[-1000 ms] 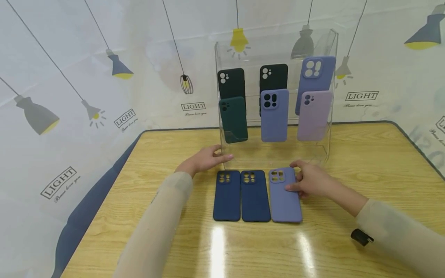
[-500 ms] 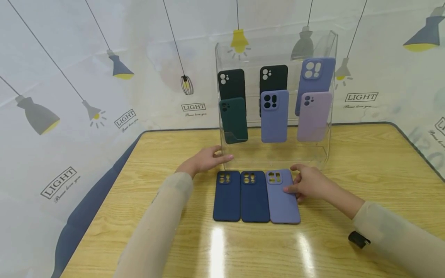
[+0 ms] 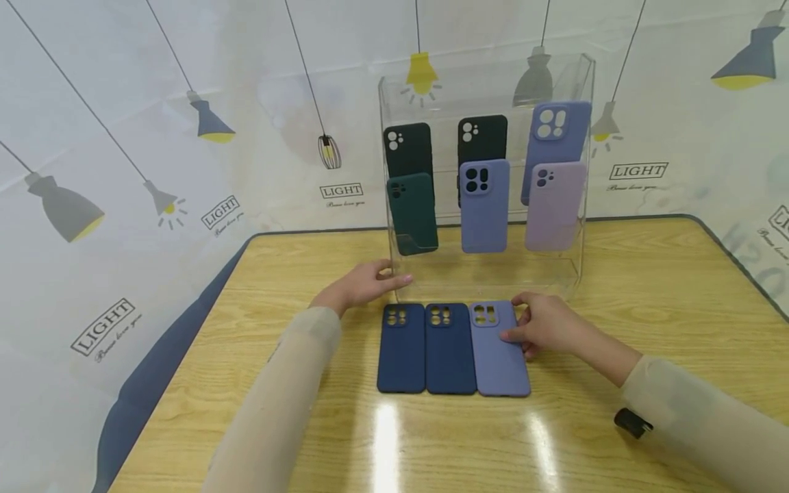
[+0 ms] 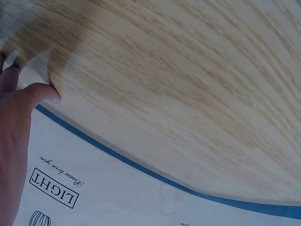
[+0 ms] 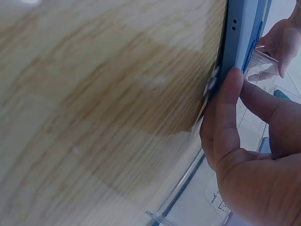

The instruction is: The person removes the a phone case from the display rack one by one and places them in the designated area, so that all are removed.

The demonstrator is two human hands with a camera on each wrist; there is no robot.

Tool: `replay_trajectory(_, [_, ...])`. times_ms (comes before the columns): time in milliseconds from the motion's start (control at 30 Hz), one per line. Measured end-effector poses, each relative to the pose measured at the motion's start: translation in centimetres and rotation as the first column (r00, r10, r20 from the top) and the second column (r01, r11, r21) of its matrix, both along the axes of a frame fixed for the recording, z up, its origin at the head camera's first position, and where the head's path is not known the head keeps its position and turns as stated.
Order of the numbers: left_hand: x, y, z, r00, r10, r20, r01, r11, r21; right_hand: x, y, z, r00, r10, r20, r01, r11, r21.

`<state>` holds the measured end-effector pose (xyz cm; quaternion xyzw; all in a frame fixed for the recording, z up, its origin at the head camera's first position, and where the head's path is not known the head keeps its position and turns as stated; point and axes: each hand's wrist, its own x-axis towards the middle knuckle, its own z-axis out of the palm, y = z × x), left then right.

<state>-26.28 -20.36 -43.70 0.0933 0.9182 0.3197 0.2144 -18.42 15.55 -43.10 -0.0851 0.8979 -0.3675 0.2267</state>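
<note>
Three phone cases lie side by side on the wooden table (image 3: 653, 287): two navy ones (image 3: 402, 349) (image 3: 450, 349) and a periwinkle one (image 3: 499, 356) on the right, its edge against the middle case. My right hand (image 3: 542, 327) holds the periwinkle case by its right edge, thumb on its top face. In the right wrist view the thumb (image 5: 228, 108) presses on the case's side (image 5: 242, 33). My left hand (image 3: 364, 284) rests flat on the table, fingertips at the left front corner of the clear acrylic stand (image 3: 487, 277).
The stand holds several cases upright in two rows: black, dark green, periwinkle and lilac. A small black object (image 3: 629, 422) sits by my right sleeve. A printed lamp backdrop surrounds the table. The left wrist view shows bare wood (image 4: 188, 84) and the table's blue edge.
My right hand slid the periwinkle case a little to the left, closing the gap to the middle navy case. The left hand stayed in place.
</note>
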Motion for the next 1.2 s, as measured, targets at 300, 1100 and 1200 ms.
replay_trajectory(300, [0.0, 0.1, 0.1, 1.0, -0.008, -0.007, 0.008, 1.0, -0.016, -0.1, -0.2, -0.2, 1.0, 0.008, -0.007, -0.008, 1.0, 0.006])
replay_trajectory(1100, [-0.2, 0.0, -0.3, 1.0, -0.007, -0.025, 0.007, 1.0, -0.017, -0.2, -1.1, -0.1, 1.0, 0.013, 0.003, -0.013, 1.0, 0.006])
replay_trajectory(1200, [-0.1, 0.0, -0.2, 1.0, -0.01, -0.027, 0.009, 1.0, -0.014, -0.5, -0.8, 0.6, 0.999, 0.042, -0.003, -0.042, 0.999, 0.007])
